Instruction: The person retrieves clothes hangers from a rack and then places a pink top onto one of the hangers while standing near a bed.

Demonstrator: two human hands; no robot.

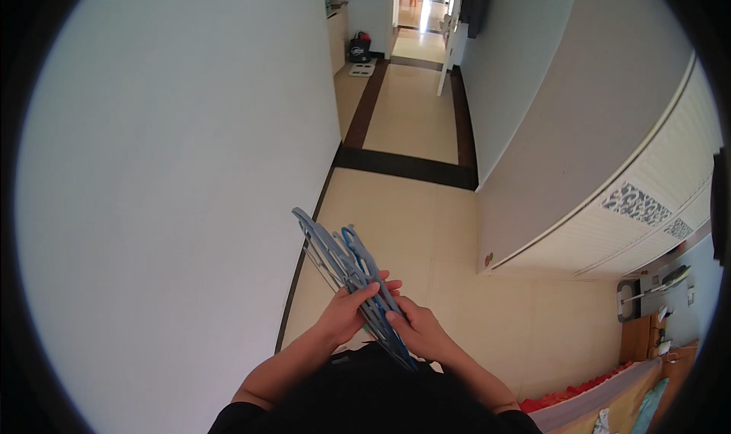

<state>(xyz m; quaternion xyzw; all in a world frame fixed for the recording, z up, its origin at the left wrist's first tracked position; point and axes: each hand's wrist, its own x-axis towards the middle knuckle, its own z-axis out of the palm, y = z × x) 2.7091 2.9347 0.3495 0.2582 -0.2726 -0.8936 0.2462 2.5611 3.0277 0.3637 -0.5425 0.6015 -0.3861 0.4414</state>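
A bundle of clothes hangers [337, 251], mostly grey with some blue among them, slants in front of my body. My left hand [345, 314] wraps around the middle of the bundle, its thumb on top and its fingertips showing past the far side. Lower down, my right hand [422, 328] grips the same bundle from the right, thumb across the hangers. The upper ends of the hangers point forward and left, towards the wall. Their lower ends reach down against my black shirt [388, 394], where they are partly hidden.
A white wall [171, 177] rises close on the left. On the right stands a wardrobe [577, 125]. Ahead, past a dark floor strip [405, 167], are an open door [451, 40], a black bag [360, 48] and a scale [362, 69]. A bed [605, 388] lies at lower right.
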